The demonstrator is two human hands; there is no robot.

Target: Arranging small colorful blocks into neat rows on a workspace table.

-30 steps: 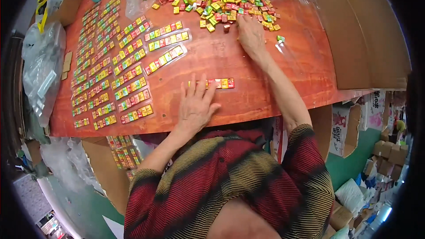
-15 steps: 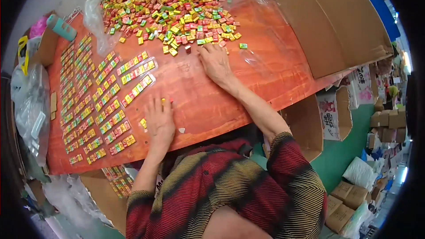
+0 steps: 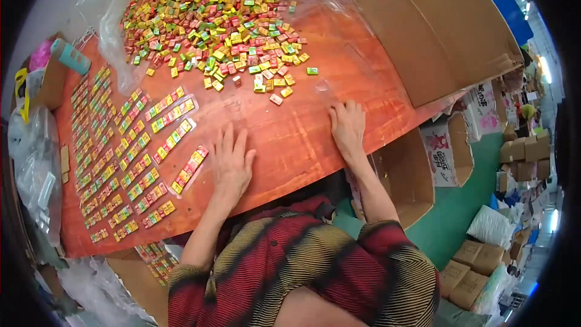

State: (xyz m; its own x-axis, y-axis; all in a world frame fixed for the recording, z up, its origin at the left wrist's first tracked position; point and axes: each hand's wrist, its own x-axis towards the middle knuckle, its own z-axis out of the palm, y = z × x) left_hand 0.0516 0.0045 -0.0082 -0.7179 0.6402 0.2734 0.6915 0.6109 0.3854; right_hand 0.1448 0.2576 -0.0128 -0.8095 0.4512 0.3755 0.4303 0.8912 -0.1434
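right hand (image 3: 349,128) now off one pile (image 3: 209,21)

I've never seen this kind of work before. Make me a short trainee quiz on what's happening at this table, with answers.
1. True or false: the loose pile of small boxes lies farther from the person than the left hand and the right hand.
2. Which is nearest the left hand?
A. Teal bottle
B. A neat strip of boxes
C. Pink bag
3. Fill the blank: the large carton is coloured ___.

Key: 1. True; 2. B; 3. brown
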